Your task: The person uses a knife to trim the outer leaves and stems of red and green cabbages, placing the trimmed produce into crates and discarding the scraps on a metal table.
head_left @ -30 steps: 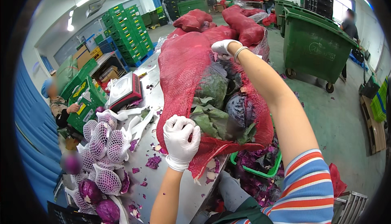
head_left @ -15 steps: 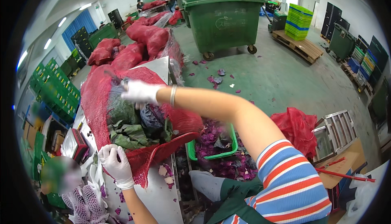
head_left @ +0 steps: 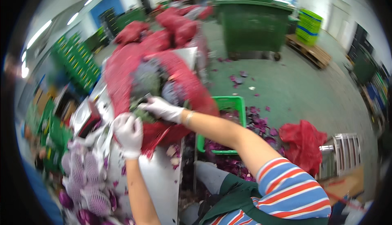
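A red mesh bag (head_left: pixel 116 76) lies on the metal table with its mouth spread toward me. Inside it are red cabbages (head_left: pixel 173 92) with dark purple-green outer leaves. My left hand (head_left: pixel 128 134), in a white glove, is closed on the bag's near rim. Also gloved, my right hand (head_left: pixel 162 108) reaches over the mouth and is closed on a small dark knife-like tool (head_left: pixel 143 98), its shape blurred. This tool is close against the green leaves at the opening.
Net-wrapped cabbages (head_left: pixel 83 170) sit at the table's left, beside a scale (head_left: pixel 85 116). Below the right edge stands a green basket (head_left: pixel 241 120) among purple leaf scraps. More red bags (head_left: pixel 153 41) lie beyond. A large green wheeled bin (head_left: pixel 255 29) stands on the floor.
My right hand has come down and nearer, from the far side of the opening to the leaves at its front. My left hand stays at the rim. The whole view has shifted.
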`<state>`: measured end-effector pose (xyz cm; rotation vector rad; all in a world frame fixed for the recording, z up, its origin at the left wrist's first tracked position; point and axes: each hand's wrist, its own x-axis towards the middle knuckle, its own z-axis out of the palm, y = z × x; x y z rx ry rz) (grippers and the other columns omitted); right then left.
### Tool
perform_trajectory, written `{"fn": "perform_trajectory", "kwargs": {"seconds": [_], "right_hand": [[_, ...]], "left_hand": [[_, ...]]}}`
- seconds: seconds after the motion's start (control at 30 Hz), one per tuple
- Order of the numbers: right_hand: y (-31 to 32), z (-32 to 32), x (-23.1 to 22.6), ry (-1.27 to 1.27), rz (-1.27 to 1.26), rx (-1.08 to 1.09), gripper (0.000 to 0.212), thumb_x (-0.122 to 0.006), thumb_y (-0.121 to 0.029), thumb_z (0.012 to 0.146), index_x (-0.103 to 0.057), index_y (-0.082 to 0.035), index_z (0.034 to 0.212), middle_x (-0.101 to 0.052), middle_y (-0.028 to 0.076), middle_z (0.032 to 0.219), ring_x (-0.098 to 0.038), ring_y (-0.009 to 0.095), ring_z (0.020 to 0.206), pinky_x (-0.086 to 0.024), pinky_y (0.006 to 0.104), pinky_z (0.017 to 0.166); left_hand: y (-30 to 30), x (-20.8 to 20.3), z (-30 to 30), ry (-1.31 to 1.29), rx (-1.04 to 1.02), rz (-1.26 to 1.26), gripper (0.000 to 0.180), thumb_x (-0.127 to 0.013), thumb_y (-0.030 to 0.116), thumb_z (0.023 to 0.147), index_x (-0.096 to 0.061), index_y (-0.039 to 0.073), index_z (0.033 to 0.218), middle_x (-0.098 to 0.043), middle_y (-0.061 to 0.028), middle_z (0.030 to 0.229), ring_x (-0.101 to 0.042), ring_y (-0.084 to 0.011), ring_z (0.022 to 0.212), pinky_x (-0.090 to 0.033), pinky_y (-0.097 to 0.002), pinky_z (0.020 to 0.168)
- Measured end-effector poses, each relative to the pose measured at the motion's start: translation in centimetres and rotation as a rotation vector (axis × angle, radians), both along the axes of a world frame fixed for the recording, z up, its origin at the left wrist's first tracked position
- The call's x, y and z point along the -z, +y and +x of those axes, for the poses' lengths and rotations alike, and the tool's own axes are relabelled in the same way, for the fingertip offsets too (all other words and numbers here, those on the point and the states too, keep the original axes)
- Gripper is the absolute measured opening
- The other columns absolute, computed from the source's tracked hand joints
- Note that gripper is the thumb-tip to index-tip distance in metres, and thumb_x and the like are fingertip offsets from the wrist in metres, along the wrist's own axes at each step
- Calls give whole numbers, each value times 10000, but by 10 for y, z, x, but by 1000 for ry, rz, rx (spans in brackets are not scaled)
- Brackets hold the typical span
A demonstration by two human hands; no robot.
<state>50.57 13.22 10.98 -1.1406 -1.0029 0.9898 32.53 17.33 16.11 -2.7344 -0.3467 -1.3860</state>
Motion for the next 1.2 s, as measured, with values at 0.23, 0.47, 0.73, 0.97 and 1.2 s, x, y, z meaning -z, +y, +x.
{"fn": "perform_trajectory", "kwargs": {"seconds": [0.23, 0.47, 0.73, 0.97, 1.2], "right_hand": [[-17, -40, -11, 11, 122, 227, 351, -763, -337, 801, -516, -100, 880, -503, -43, 786, -423, 56, 654, -360, 232, 576], [-22, -8, -51, -526, -139, 323, 349, -590, -344, 892, -556, -5, 968, -606, 115, 818, -567, 187, 745, -482, 329, 693], [28, 154, -125, -1241, 116, 317, 285, -593, -226, 904, -496, -26, 1083, -646, 189, 1073, -626, 340, 1012, -495, 377, 858], [110, 93, -179, -1982, -77, 214, 254, -523, -137, 830, -585, -104, 1074, -674, 132, 868, -667, 330, 800, -518, 437, 709], [72, 192, -183, -2196, -184, 238, 261, -487, -161, 898, -592, -167, 1137, -660, 124, 845, -670, 324, 785, -516, 448, 647]], "left_hand": [[33, 6, -21, -9, 125, 51, 154, -681, 101, 732, -535, 60, 705, -558, -53, 843, -502, -270, 884, -386, -394, 824], [27, 8, -23, 16, 92, 27, 138, -686, 142, 740, -573, 65, 722, -566, -47, 840, -514, -262, 875, -395, -397, 812], [18, 5, -2, 39, 83, -17, 138, -675, 177, 741, -583, 75, 722, -569, -40, 850, -504, -266, 906, -388, -400, 830], [25, 10, -17, 44, 60, -54, 157, -678, 152, 741, -551, 69, 701, -554, -45, 843, -480, -271, 897, -369, -402, 851], [31, 16, -20, 15, 79, -63, 143, -667, 142, 757, -547, 77, 712, -555, -43, 851, -472, -282, 914, -360, -411, 875]]}}
